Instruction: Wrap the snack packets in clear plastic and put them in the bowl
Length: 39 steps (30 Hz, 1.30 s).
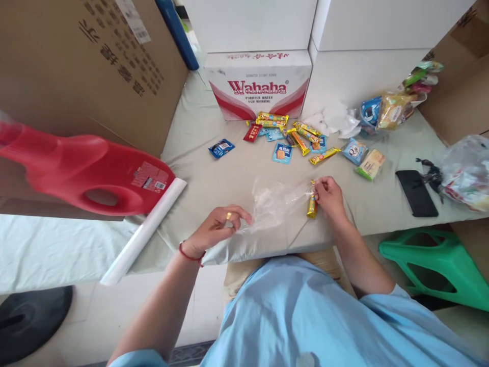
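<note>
The left hand (217, 228) meets the near left edge of a thin, clear plastic bag (271, 205), whether grasping I cannot tell; the right hand (331, 198) pinches the bag's right end over 1 yellow, stick-shaped wrapped snack (312, 208).

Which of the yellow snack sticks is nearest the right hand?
The yellow snack stick at the right hand's fingertips, beside the clear plastic. The other yellow sticks lie farther back, toward the Wahaha box.
</note>
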Available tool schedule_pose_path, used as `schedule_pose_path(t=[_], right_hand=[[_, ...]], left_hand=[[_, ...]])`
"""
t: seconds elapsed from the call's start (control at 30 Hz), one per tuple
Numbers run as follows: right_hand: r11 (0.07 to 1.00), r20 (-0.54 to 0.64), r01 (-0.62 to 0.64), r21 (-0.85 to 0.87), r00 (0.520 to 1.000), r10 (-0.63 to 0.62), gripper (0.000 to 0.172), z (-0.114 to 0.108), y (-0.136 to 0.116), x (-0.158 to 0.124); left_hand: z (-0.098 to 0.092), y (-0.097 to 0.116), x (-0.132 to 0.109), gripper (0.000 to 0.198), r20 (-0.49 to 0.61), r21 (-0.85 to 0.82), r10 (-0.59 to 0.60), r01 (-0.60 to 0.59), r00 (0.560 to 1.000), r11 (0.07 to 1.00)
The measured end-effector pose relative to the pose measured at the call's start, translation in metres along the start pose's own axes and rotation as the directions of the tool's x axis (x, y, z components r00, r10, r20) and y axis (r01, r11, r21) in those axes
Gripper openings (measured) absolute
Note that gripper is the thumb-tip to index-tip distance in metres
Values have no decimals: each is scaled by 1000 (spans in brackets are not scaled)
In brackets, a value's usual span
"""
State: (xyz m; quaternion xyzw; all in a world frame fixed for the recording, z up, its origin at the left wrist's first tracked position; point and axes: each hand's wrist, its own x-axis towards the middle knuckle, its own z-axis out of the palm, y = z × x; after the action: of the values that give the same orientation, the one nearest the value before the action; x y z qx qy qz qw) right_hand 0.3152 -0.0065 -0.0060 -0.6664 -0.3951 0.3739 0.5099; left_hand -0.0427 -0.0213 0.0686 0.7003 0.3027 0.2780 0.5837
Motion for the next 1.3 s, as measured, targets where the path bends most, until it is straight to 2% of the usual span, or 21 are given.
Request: schedule_pose_path(t=[0.03,0.1,0.17,0.23,0.27,0.33,0.37,0.4,0.47,0.53,0.63,0.7,0.8,0.93,1.03,1.13,1.17,1.2,1.23,1.3], right_hand=[[980,38,62,-190,998,-56,27,-6,-4,5],[838,110,232,-494,973,-204,31,-16,-20,14],[699,212,406,-589,912,-351,42,-20,-44,17],[659,414,581,-478,810,-414,49,-11,-66,13],[668,536,643,-374,738,-411,55,-2,-74,9],[707,729,681,-189,580,-364,72,22,-82,-1],[727,780,673,-136,525,-340,75,35,-81,-5],[745,804,659,-106,498,-326,70,47,-78,-9],[783,799,620,-58,499,-336,41,63,-71,-12],[842,746,539,22,551,-373,19,64,-65,-10],[924,640,336,180,673,-370,16,40,-59,-6],[935,617,233,266,705,-351,16,13,-55,-4],[927,650,247,282,662,-374,12,-26,-46,-8],[916,741,341,209,556,-376,17,-60,-32,-21],[908,780,362,211,497,-380,27,-67,-23,-32],[901,799,385,198,470,-376,35,-65,-17,-39],[901,803,391,189,467,-371,37,-64,-17,-41],[899,806,398,181,464,-368,39,-62,-17,-42],[897,811,407,172,459,-364,41,-60,-17,-42],[890,819,426,160,445,-361,46,-57,-20,-42]], left_hand=[[2,0,0,16,36,64,-37,35,999,997],[6,-2,1,17,71,144,-72,61,995,988],[9,-7,0,17,71,164,-81,68,994,984],[12,-12,-1,17,54,167,-79,69,995,984],[13,-14,-2,17,47,168,-76,68,996,983],[15,-17,-3,17,43,171,-75,66,996,983],[16,-18,-4,18,46,172,-75,66,996,983],[16,-19,-4,18,46,173,-77,68,996,982],[16,-20,-7,19,38,171,-84,77,996,982],[14,-24,-10,20,15,154,-86,83,996,985],[11,-33,-16,25,-43,99,-63,67,997,993],[11,-40,-19,26,-97,34,-39,42,995,999],[17,-46,-16,28,-193,-19,-61,58,979,998],[32,-46,-5,49,-263,176,-143,193,954,965],[37,-43,6,62,-328,239,-129,214,936,947],[34,-37,22,60,-502,142,-185,291,845,946],[33,-34,29,62,-533,104,-216,316,818,943],[33,-31,38,66,-537,87,-236,331,810,939],[35,-27,47,68,-513,102,-240,336,824,936],[43,-19,67,64,-417,226,-205,319,886,920]])
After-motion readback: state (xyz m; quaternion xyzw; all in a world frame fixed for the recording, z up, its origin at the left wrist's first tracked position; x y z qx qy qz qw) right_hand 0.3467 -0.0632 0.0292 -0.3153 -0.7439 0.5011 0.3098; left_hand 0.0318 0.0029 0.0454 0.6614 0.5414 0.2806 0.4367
